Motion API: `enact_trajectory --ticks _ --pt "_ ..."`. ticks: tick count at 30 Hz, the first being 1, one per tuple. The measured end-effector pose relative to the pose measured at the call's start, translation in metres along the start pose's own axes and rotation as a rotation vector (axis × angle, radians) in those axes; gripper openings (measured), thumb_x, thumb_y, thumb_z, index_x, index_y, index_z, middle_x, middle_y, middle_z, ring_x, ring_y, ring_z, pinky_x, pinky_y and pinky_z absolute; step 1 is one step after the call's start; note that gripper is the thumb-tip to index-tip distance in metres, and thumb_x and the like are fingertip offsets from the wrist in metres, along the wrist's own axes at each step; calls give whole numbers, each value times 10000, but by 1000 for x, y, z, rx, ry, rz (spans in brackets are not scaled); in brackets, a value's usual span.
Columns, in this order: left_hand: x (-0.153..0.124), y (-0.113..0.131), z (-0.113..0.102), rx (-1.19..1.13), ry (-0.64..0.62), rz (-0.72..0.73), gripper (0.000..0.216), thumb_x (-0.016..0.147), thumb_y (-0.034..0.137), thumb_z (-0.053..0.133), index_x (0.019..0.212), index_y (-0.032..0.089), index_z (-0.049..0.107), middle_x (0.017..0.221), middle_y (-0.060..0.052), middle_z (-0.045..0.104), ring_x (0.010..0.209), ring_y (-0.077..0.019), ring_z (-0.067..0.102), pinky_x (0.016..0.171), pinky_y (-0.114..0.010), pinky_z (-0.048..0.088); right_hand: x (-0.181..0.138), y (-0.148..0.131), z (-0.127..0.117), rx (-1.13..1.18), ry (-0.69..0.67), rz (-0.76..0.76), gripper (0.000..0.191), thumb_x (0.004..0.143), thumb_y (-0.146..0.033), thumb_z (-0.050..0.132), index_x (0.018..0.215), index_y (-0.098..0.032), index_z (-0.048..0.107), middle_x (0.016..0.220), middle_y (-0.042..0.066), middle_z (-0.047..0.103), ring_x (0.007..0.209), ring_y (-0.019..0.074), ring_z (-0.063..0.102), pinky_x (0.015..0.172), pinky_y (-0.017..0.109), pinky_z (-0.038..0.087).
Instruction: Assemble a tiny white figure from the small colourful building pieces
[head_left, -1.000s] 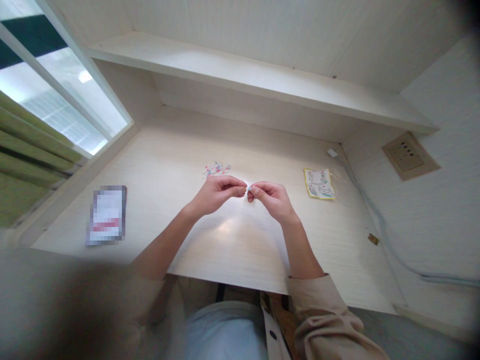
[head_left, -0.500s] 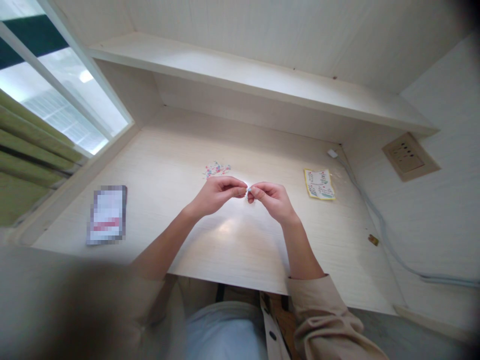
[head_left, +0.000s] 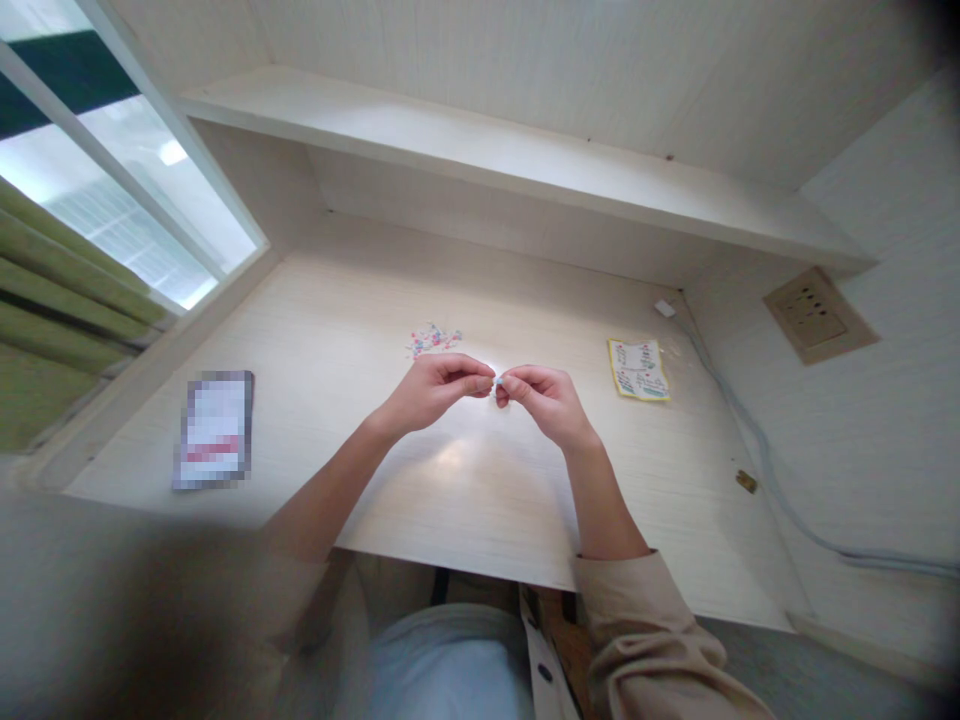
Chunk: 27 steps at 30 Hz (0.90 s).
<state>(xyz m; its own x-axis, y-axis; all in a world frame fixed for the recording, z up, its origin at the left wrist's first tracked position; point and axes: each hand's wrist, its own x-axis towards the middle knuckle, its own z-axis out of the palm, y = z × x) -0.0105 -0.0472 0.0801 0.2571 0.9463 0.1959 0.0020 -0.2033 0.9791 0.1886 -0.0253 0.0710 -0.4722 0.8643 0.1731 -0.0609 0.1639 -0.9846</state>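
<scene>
My left hand (head_left: pixel 442 388) and my right hand (head_left: pixel 544 400) meet fingertip to fingertip over the middle of the desk, both closed in a pinch. A tiny light-blue bead (head_left: pixel 499 381) shows between them. Some pale, very small pieces hang just under the fingertips, too small to make out and partly hidden by the right fingers. Beyond my left hand lies a loose scatter of small pink, red, blue and white beads (head_left: pixel 435 340).
On the right lies a yellow-edged printed card or packet (head_left: pixel 638 370). A grey cable (head_left: pixel 739 405) with a white plug (head_left: pixel 664 308) runs by the right wall, near a small brown-gold piece (head_left: pixel 746 481). A blurred-out phone-like rectangle (head_left: pixel 215 425) lies left. A shelf (head_left: pixel 525 178) overhangs the back.
Both hands stay in nearly the same place, still pinching. Only a very slight shift of the fingertips around the blue bead shows.
</scene>
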Motion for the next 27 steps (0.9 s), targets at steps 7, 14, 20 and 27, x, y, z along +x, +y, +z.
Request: enact_trajectory --ticks 7,14,20,27 --pt "0 0 0 -15 -5 1 187 806 294 702 913 146 744 850 -67 746 765 -163 699 754 -285 589 0 0 0 5 -7 3 274 824 -445 664 802 -177 717 696 30 676 673 148 617 670 306 513" --pt "0 0 0 -30 -12 -10 177 804 289 707 917 158 746 845 -53 744 768 -152 695 767 -278 584 0 2 -1 16 -25 1 249 834 -416 663 810 -173 713 707 32 674 670 146 620 673 307 512" --pt "0 2 -1 22 -20 11 180 817 290 696 929 158 745 847 -59 741 773 -152 688 749 -265 573 0 2 -1 15 -15 17 255 831 -420 664 821 -169 710 710 32 676 677 146 624 678 306 517" --pt "0 1 -3 32 -29 22 184 824 288 689 937 154 741 857 -62 739 779 -153 684 752 -264 565 -1 2 0 45 -22 11 205 847 -361 662 823 -165 716 719 33 680 677 137 629 677 292 513"
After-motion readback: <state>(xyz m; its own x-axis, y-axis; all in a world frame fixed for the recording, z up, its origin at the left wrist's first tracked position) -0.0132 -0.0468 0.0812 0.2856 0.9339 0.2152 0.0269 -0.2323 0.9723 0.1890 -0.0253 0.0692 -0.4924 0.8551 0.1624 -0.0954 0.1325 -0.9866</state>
